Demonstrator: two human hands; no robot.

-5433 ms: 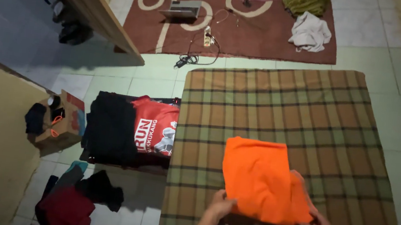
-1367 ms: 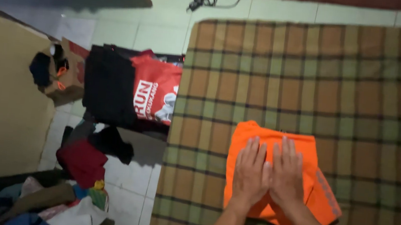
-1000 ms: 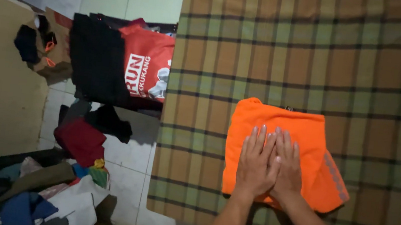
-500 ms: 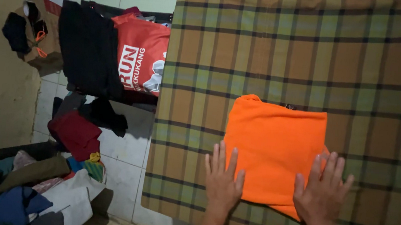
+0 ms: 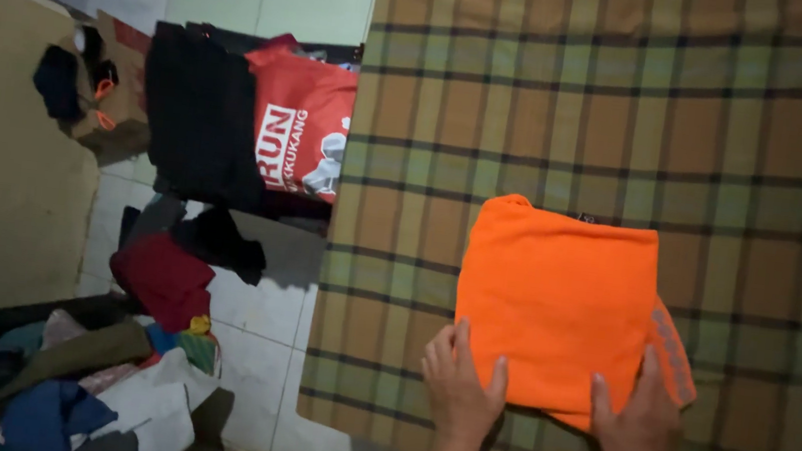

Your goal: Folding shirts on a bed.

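Both my left hand (image 5: 459, 388) and right hand (image 5: 638, 424) lie open, fingers gripping nothing, at the near edge of the folded orange garment (image 5: 559, 299), which lies just beyond them on the plaid blanket (image 5: 587, 96).

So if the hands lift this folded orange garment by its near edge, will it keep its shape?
Probably not: the folded orange garment looks soft, so it would likely sag and unfold. It seems light. On the plaid blanket it would likely drag, not slide.

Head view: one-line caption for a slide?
Both hands, left hand and right hand, at the near edge of a folded orange garment on a plaid blanket.
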